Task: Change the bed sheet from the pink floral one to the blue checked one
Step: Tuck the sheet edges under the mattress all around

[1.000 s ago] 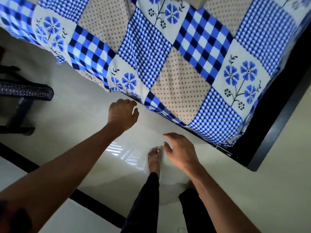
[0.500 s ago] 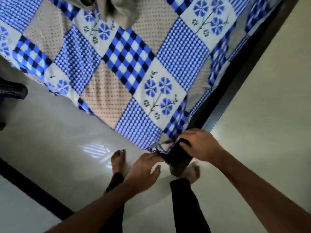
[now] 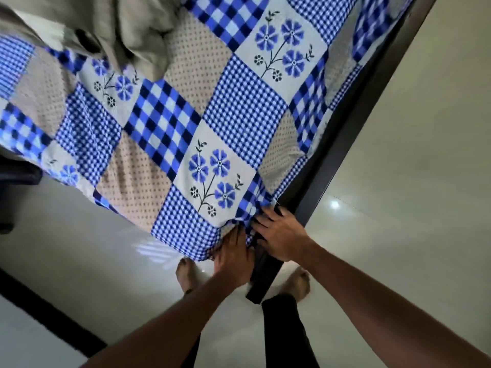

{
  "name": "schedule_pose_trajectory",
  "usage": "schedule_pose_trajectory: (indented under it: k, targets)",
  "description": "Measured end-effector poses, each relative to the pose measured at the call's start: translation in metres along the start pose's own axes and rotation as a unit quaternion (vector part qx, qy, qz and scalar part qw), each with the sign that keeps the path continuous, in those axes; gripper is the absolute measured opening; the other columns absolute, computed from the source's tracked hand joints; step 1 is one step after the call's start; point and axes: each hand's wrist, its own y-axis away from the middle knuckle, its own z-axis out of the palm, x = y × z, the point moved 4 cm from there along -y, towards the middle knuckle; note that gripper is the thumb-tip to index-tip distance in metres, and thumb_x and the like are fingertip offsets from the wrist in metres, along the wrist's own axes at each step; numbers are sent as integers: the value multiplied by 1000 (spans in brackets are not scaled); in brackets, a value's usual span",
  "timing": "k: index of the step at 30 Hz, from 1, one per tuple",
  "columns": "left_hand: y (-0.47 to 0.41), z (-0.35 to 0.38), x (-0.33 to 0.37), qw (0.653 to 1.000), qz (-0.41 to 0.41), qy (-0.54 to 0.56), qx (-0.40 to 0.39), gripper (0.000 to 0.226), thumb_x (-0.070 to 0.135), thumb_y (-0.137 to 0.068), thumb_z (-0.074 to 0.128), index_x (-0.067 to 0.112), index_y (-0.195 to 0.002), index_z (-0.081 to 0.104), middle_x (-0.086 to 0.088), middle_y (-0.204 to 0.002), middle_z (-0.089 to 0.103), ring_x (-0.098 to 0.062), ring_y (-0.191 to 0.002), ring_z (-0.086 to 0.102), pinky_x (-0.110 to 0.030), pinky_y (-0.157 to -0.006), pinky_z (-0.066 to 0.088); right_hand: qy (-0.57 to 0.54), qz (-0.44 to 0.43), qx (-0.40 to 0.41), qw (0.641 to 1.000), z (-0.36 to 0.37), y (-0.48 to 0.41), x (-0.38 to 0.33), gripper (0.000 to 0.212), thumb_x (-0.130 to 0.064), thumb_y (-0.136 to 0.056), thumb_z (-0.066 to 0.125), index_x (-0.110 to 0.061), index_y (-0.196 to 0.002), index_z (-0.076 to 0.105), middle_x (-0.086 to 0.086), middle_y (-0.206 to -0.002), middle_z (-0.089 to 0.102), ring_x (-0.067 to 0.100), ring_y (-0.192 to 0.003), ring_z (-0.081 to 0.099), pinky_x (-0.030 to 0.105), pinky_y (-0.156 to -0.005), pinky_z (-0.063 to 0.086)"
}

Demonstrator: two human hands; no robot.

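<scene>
The blue checked sheet lies spread over the bed and fills the frame from 9 to 1 o'clock. Its loose corner hangs at 6 o'clock, where the dark bed frame ends. The pink floral sheet is not in view.

Hand state:
- Left hand: fingers straight and pushing into the hanging fabric at the corner. The fingertips are hidden in the folds.
- Right hand: fingers splayed flat across the sheet edge and the frame rail. It grasps nothing.

Probable step: tucking the corner.

Hazards:
1. The sheet is bunched and pleated at the corner. Pushing it in as it lies would likely leave a lump and a skewed pattern.
2. Pulling hard at this corner may drag the sheet off the far edge at 9 o'clock, where it hangs free.
3. Fingers pressed between fabric and rail risk a pinch.
4. A crumpled beige cloth sits on the sheet at 11 o'clock. Its weight may hold the sheet unevenly.
5. The floor is glossy and the feet are bare, so leaning forward risks a slip.
</scene>
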Motion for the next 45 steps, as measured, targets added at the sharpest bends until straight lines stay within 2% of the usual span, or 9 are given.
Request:
schedule_pose_trajectory:
  k: [7, 10, 13, 23, 29, 35, 40, 43, 45]
  targets:
    - [-20, -2, 12, 996, -56, 55, -36, 88, 58, -79, 15, 12, -153, 28, -14, -152, 42, -32, -139, 41, -48, -114, 31, -8, 7, -25, 1000, 4, -30, -1, 47, -52, -81, 55, -26, -116, 73, -4, -123, 67, 30, -126, 57, 60, -103, 44]
    - [12, 11, 3, 997, -16, 80, -14, 81, 54, -84, 22, 11, -153, 32, -11, -155, 38, -31, -143, 35, -47, -117, 31, -16, -6, -23, 1000, 7, -47, -8, 58, -46, -94, 26, -29, -141, 55, -4, -154, 43, 28, -149, 28, 59, -120, 14]
    - [36, 25, -19, 996, -12, 83, -39, 74, 50, -92, 26, 10, -155, 27, -12, -157, 34, -30, -146, 29, -45, -119, 28, -26, 12, -1, 1000, 5, -54, -15, 56, -50, -101, 28, -30, -153, 37, -7, -165, 21, 24, -155, 6, 55, -123, -2]
    - [-10, 34, -44, 999, -32, 36, -3, 79, 60, -90, 16, 16, -152, 35, -11, -154, 42, -28, -143, 38, -46, -118, 30, -34, 32, 157, 987, -2, -21, -32, 40, -36, -85, 52, -18, -114, 73, 2, -121, 70, 30, -123, 58, 49, -113, 39]
    - [-32, 36, -40, 995, -87, 49, -7, 56, 43, -101, 40, 24, -153, 30, -2, -160, 33, -23, -147, 29, -42, -119, 23, -24, 20, 50, 998, 22, -26, -52, 57, -34, -87, 36, -15, -136, 60, 4, -139, 59, 31, -135, 48, 55, -116, 31]
    - [1, 33, -48, 997, -1, 49, 61, 70, 46, -95, 24, 9, -155, 27, -12, -161, 29, -28, -149, 26, -38, -121, 16, -31, -44, 60, 997, 10, -57, -43, 66, -40, -76, 33, -16, -126, 69, 2, -131, 67, 32, -131, 54, 64, -112, 32]
    - [6, 35, -58, 999, 12, 17, 35, 72, 52, -98, 22, 11, -157, 19, -11, -162, 25, -28, -149, 23, -42, -122, 19, -40, -27, 30, 998, 9, -58, -44, 65, -44, -89, 49, -22, -150, 44, -4, -157, 41, 25, -151, 22, 55, -124, 2]
    - [-18, 35, -38, 998, -58, 31, 17, 67, 47, -101, 33, 12, -156, 19, -12, -162, 25, -28, -150, 22, -44, -122, 17, -36, -25, 57, 997, 10, -48, -46, 65, -42, -85, 31, -23, -144, 53, -3, -149, 51, 27, -147, 33, 56, -122, 12]
    - [-29, 35, -33, 994, -92, 50, 0, 63, 45, -101, 39, 16, -155, 23, -9, -161, 29, -28, -148, 27, -44, -121, 22, -22, -21, 95, 995, 11, -33, -46, 58, -35, -84, 46, -24, -141, 56, -4, -145, 55, 27, -142, 41, 56, -121, 18]
